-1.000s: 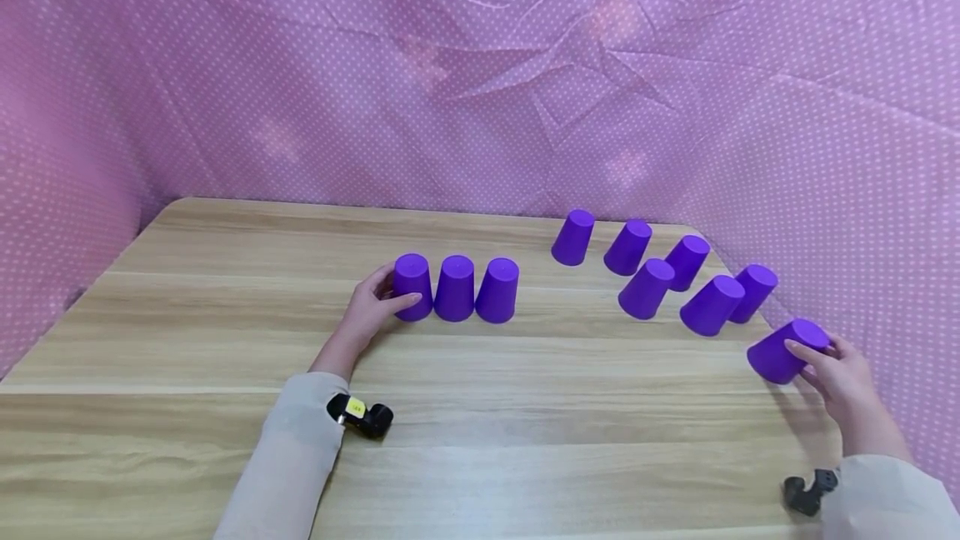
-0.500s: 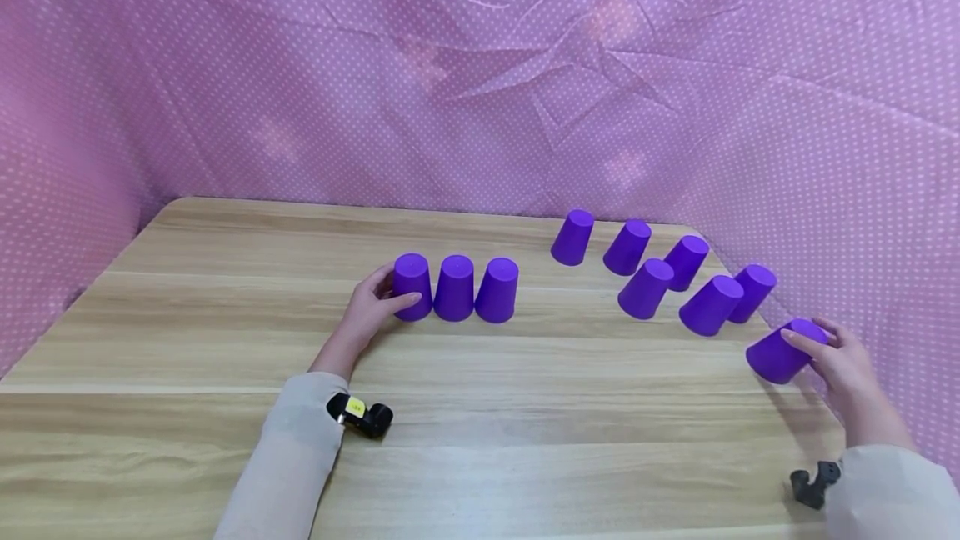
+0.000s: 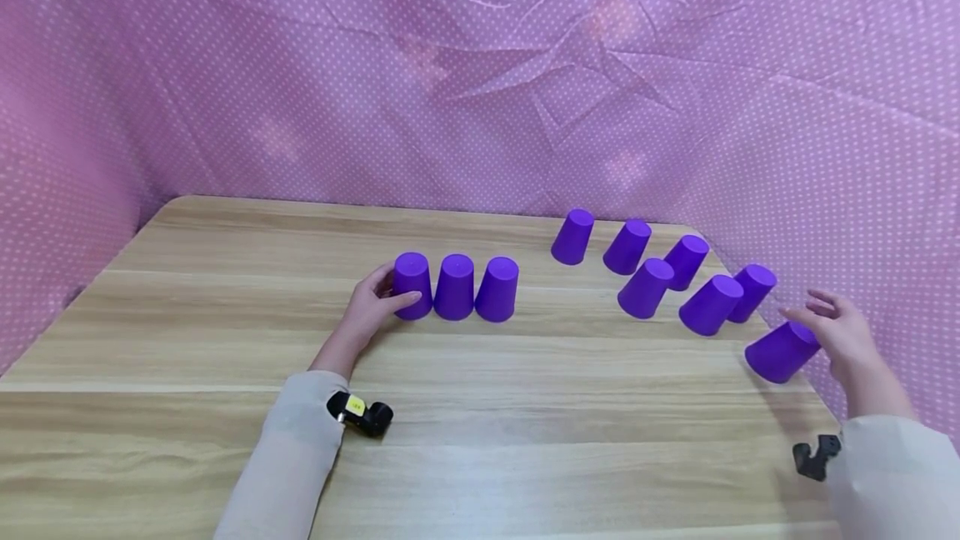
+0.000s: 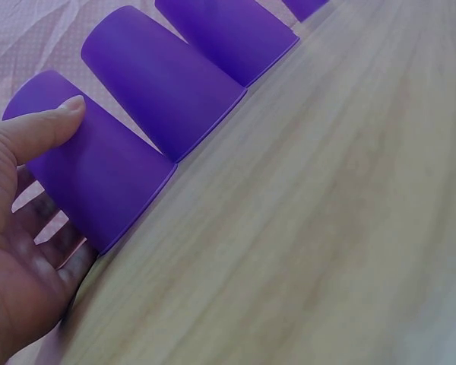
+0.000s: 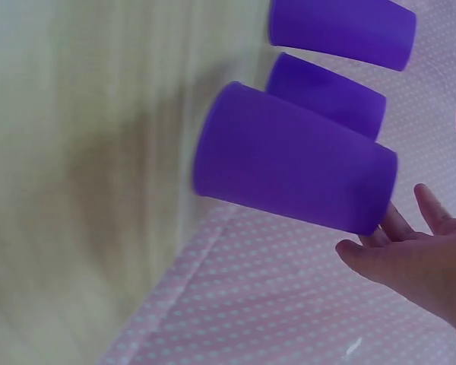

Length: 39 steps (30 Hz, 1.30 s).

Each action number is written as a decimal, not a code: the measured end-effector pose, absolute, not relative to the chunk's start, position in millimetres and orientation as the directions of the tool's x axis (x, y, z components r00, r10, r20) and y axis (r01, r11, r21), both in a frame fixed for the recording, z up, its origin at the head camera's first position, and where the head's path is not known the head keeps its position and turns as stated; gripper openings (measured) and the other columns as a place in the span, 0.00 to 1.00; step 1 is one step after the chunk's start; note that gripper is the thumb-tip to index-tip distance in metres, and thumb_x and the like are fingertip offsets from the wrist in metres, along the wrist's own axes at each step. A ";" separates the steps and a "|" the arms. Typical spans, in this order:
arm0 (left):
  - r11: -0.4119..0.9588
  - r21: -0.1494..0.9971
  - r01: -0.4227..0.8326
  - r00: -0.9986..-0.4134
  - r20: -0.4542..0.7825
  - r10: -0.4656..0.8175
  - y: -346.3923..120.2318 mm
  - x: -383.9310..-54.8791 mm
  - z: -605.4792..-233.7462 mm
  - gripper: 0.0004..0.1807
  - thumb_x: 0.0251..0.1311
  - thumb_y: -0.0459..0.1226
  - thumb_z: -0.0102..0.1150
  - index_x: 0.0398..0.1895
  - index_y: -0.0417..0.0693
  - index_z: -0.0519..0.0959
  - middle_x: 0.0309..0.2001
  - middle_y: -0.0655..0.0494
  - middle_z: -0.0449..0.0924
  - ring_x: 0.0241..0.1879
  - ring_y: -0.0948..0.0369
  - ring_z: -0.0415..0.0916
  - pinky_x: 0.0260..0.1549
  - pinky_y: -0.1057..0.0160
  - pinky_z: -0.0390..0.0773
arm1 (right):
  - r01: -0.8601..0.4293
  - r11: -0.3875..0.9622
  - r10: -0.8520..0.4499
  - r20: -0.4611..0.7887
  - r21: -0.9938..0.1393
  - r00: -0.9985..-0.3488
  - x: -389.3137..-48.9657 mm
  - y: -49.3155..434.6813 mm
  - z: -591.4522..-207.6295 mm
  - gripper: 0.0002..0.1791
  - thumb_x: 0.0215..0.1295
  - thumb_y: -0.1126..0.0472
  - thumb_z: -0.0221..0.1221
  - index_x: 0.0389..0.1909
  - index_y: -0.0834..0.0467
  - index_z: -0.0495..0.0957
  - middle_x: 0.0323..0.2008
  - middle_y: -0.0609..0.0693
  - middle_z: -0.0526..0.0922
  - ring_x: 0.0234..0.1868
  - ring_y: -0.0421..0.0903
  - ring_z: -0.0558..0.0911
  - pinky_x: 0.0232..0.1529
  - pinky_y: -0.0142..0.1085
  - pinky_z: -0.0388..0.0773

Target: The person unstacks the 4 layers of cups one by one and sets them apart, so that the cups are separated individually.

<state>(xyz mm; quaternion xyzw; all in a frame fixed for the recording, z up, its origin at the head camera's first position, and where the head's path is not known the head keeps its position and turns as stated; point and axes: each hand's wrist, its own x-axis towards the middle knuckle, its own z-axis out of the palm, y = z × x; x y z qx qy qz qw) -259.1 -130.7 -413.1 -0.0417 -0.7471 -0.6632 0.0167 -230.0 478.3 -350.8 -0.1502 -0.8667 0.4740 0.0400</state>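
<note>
Three purple cups stand upside down in a row at the middle of the table, side by side. My left hand (image 3: 367, 307) holds the leftmost cup (image 3: 412, 273), thumb across its near side and fingers behind it, as the left wrist view shows. The middle cup (image 3: 454, 288) and the right cup (image 3: 497, 291) follow closely. Over at the right edge, another upside-down purple cup (image 3: 780, 354) stands on the table. Just above and beside its base end is my right hand (image 3: 847, 338), fingers spread and loose; in the right wrist view the hand (image 5: 425, 258) grips nothing.
Several more upside-down purple cups, such as the back one (image 3: 572, 237) and a nearer one (image 3: 712, 306), stand at the back right of the wooden table (image 3: 525, 440). A pink dotted cloth (image 3: 480, 90) hangs around the table's back and sides.
My right hand has let go of the rightmost cup and risen above it. That cup stays standing in place. The left hand and its cup have not moved.
</note>
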 end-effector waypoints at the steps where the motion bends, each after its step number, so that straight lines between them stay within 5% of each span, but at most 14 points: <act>1: 0.117 0.989 0.085 -0.996 0.081 0.038 -131.4 -261.6 -416.5 0.37 0.46 0.38 0.63 0.60 0.43 0.59 0.56 0.42 0.62 0.56 0.52 0.57 0.56 0.58 0.56 | 0.216 0.502 0.287 -0.074 -0.837 -0.955 -223.6 464.2 -337.1 0.44 0.54 0.49 0.56 0.65 0.59 0.42 0.63 0.64 0.46 0.59 0.63 0.53 0.56 0.59 0.43; 3: 0.119 0.989 0.089 -0.996 0.085 0.036 -131.2 -261.8 -416.3 0.37 0.45 0.38 0.63 0.60 0.42 0.60 0.55 0.42 0.62 0.56 0.52 0.58 0.56 0.59 0.56 | 0.203 0.497 0.280 -0.066 -0.844 -0.958 -229.3 469.3 -336.1 0.44 0.53 0.49 0.57 0.65 0.56 0.43 0.63 0.63 0.47 0.59 0.62 0.53 0.56 0.58 0.43; 4: 0.117 0.989 0.093 -0.995 0.089 0.034 -131.0 -261.5 -416.1 0.36 0.45 0.37 0.63 0.60 0.42 0.60 0.55 0.42 0.63 0.56 0.52 0.58 0.56 0.59 0.57 | 0.182 0.473 0.280 -0.049 -0.862 -0.959 -232.5 473.7 -336.6 0.42 0.53 0.51 0.59 0.65 0.53 0.48 0.62 0.59 0.54 0.57 0.57 0.60 0.56 0.53 0.52; 5: 0.113 0.989 0.096 -0.995 0.093 0.032 -130.8 -261.2 -415.7 0.36 0.45 0.37 0.63 0.60 0.42 0.60 0.55 0.42 0.63 0.55 0.52 0.58 0.55 0.59 0.57 | 0.161 0.472 0.247 -0.045 -0.867 -0.968 -232.6 471.7 -332.3 0.43 0.53 0.51 0.58 0.65 0.56 0.46 0.62 0.64 0.48 0.59 0.62 0.53 0.57 0.54 0.49; 10: 0.103 0.988 0.119 -0.993 0.117 0.027 -130.2 -258.9 -413.7 0.35 0.45 0.34 0.63 0.59 0.40 0.62 0.54 0.42 0.64 0.54 0.52 0.60 0.54 0.60 0.58 | 0.123 0.495 0.216 -0.016 -0.860 -0.976 -233.0 450.7 -311.7 0.41 0.55 0.52 0.57 0.65 0.56 0.46 0.62 0.65 0.49 0.59 0.62 0.52 0.57 0.54 0.47; 11: 0.104 0.987 0.120 -0.993 0.118 0.025 -130.3 -258.6 -413.4 0.35 0.45 0.34 0.63 0.59 0.41 0.62 0.54 0.42 0.64 0.54 0.52 0.60 0.54 0.60 0.58 | 0.134 0.526 0.208 -0.026 -0.840 -0.978 -232.0 441.3 -305.2 0.43 0.56 0.50 0.55 0.65 0.58 0.42 0.62 0.67 0.41 0.60 0.65 0.45 0.56 0.58 0.39; 39: 0.114 0.986 0.124 -0.992 0.121 0.028 -128.8 -258.3 -416.3 0.35 0.45 0.36 0.64 0.59 0.41 0.61 0.54 0.42 0.64 0.54 0.52 0.60 0.55 0.59 0.58 | -0.097 0.415 0.041 0.124 -0.905 -0.991 -267.8 327.7 -271.3 0.37 0.57 0.55 0.55 0.63 0.61 0.49 0.61 0.65 0.52 0.60 0.53 0.56 0.60 0.46 0.47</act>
